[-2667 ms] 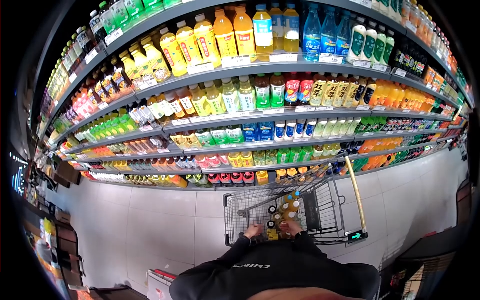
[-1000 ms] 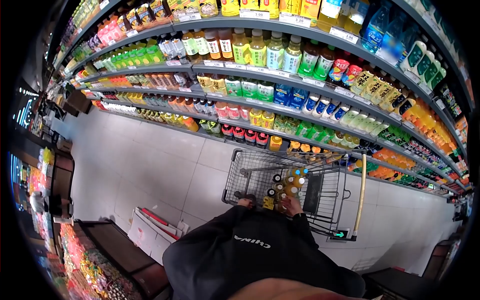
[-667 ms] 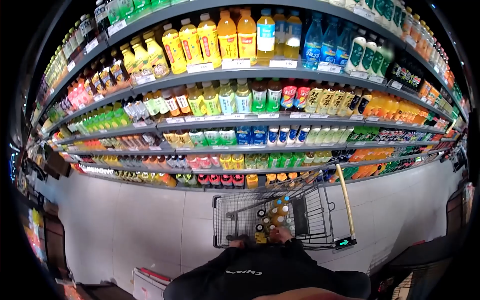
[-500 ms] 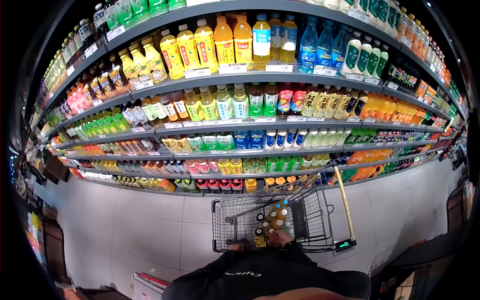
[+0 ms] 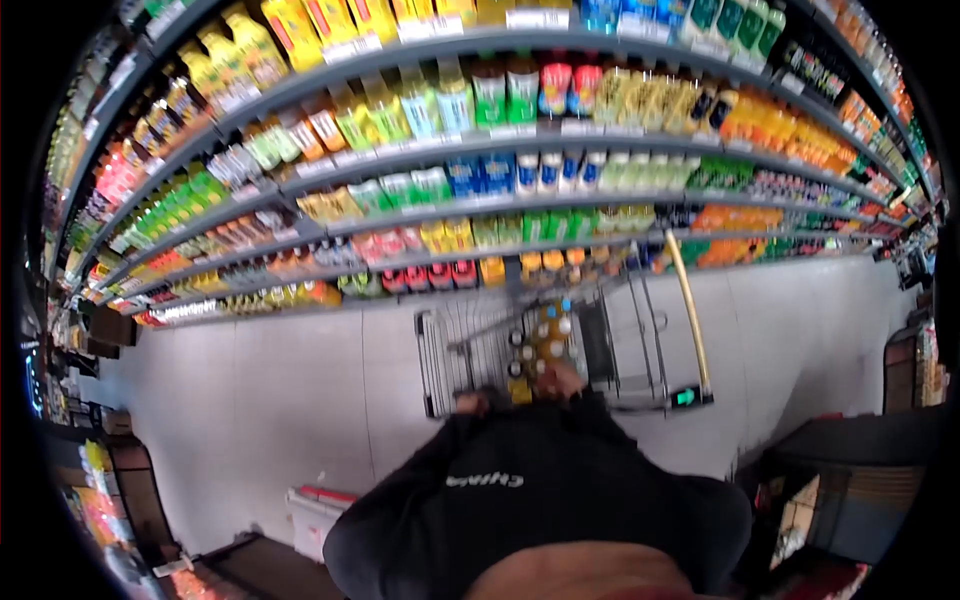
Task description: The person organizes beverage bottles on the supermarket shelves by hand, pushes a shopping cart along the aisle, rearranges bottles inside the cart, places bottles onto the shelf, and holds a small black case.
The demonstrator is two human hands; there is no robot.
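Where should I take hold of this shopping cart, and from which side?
Probably the yellow handlebar, from the shopping cart's right end in this view, closing around the bar: it is long, slim and stands out past the wire basket.

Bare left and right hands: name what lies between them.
A blurred yellow item and, nearer the left hand, a dark, indistinct shape show there in the head view.
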